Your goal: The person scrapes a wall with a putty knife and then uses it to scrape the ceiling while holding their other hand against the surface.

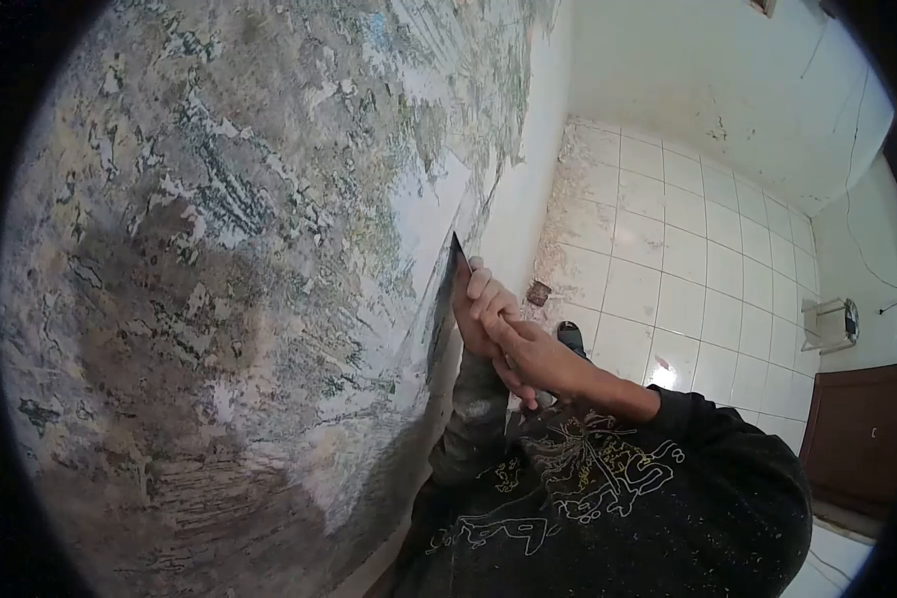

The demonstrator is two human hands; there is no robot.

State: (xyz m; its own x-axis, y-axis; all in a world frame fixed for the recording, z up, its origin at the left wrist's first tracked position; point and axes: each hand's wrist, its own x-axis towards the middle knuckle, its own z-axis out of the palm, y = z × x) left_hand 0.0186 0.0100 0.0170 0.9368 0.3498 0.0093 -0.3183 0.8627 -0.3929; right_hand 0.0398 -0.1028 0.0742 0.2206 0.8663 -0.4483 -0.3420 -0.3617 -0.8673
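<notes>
While both hands are wrapped on the scraper (447, 304), its dark blade lies nearly flat against the wall (219, 249), tip up, at the edge where mottled, flaking paint gives way to a paler stripped band. The right hand (538, 359) lies on top, fingers closed round the handle; the left hand (476, 324) sits under and behind it, also closed on the tool as far as I can see, though most of it is covered. To my eye the stroke goes best with the blade kept at a low angle, pressure steady from both hands, and the edge slid under the loose paint rather than dug into the plaster; short pushes along the stripped border should lift more than stabbing at the sound patches. The handle itself is buried in the hands, so I cannot tell its shape. The left forearm is lost behind the dark printed sleeve (608, 478). A small dark lump on the tiled floor (668, 249) near the wall foot is too blurred to name, and the picture's corners are blacked out by the lens.
</notes>
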